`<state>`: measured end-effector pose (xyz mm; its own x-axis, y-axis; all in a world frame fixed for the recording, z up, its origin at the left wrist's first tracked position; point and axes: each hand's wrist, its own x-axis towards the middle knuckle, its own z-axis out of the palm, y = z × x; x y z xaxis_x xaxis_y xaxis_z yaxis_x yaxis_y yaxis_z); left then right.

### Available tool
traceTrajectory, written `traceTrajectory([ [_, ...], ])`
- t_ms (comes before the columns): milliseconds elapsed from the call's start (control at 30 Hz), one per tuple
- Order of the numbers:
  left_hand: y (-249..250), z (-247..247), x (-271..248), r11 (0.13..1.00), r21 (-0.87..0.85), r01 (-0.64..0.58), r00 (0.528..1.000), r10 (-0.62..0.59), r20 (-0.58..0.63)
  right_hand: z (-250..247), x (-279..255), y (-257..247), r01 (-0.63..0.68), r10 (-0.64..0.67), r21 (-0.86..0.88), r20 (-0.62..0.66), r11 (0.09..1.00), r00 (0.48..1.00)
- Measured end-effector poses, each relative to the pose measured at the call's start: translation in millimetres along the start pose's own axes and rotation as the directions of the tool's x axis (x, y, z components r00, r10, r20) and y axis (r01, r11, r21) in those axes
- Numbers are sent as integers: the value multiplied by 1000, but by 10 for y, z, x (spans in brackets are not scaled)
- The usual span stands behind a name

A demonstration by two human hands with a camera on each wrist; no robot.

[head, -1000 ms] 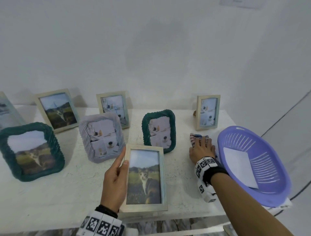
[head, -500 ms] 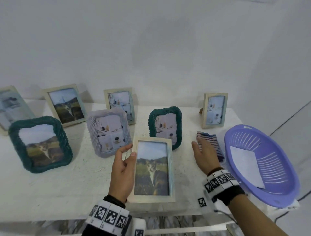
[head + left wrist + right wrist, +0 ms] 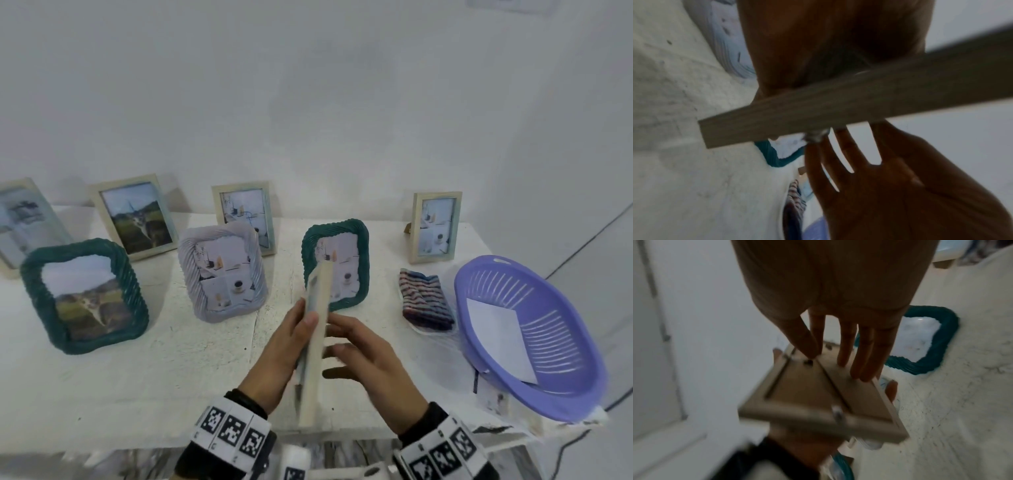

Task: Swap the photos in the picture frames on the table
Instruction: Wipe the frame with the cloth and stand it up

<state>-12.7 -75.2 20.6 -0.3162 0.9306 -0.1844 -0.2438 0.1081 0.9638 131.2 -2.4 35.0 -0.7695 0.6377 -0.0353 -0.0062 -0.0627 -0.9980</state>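
Note:
My left hand [image 3: 301, 329] grips a pale wooden picture frame [image 3: 313, 342] turned edge-on above the table's front edge. My right hand [image 3: 346, 349] lies against its brown back [image 3: 818, 391] with straight, spread fingers [image 3: 863, 356]. From the left wrist, the frame's edge [image 3: 838, 100] crosses the picture. Behind stand a dark green woven frame [image 3: 337, 267] and a grey woven frame [image 3: 222, 274], both with a still-life photo. Another green woven frame [image 3: 84, 294] at left shows a cat photo.
Several more wooden frames stand along the wall [image 3: 135, 217] [image 3: 245, 214] [image 3: 436, 226]. A striped folded cloth [image 3: 424, 299] lies right of centre. A purple plastic basket [image 3: 561, 394] holding a white sheet [image 3: 500, 339] overhangs the table's right corner. The white table [image 3: 171, 370] ends just before my wrists.
The frame lay face-up showing the cat photo; now it is turned on edge. My right hand left the striped cloth and came to the frame's back.

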Motion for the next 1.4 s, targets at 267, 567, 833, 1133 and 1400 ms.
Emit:
traceTrajectory([
  [267,118,65,0,968,-236,84,996,-83,13,98,15,-22,192,-233,-443,-39,876,972],
  [567,202,-29,2,997,-58,-44,998,42,-38,44,43,-108,9,-396,-918,-162,397,904],
  [833,188,-164,-78,995,-98,-27,991,14,-132,106,12,-330,-297,364,243,-309,923,879],
  [1133,376,-497,-123,949,-165,269,961,-251,120,50,-44,-314,-341,396,257,-205,904,895],
  [1400,739,-577,-4,967,-67,246,947,-225,229,88,54,-462,-179,213,155,-247,972,945],
])
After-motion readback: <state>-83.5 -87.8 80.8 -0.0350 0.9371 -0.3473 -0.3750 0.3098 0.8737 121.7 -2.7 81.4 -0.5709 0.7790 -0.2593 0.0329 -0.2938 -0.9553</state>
